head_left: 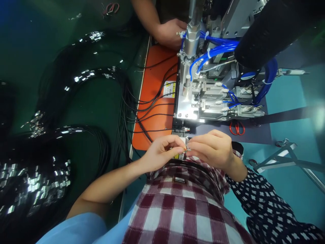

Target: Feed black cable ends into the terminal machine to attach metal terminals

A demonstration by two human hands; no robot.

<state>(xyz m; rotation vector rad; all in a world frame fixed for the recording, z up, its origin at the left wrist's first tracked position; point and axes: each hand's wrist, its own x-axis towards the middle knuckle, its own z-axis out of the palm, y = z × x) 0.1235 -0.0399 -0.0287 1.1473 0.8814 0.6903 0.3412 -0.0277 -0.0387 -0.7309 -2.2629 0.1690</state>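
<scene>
My left hand (165,152) is closed in a pinch, thumb against forefinger, on a small cable end with fine coloured wires (187,149). From the other side my right hand (213,149) meets it, its fingers together and their tips at the same wire end. The exact grip of the right fingertips is partly hidden. Both hands are just in front of my checked apron (175,210), near the front edge of the orange plate (149,125). Thin black cables (149,115) cross that plate to the metal machine (188,105).
Large bundles of black cables (88,73) lie on the dark green table to the left. Another person's hand (172,34) is beside the machine at the back. Blue air hoses (220,49) run over the machine. Red-handled scissors (237,128) lie to its right.
</scene>
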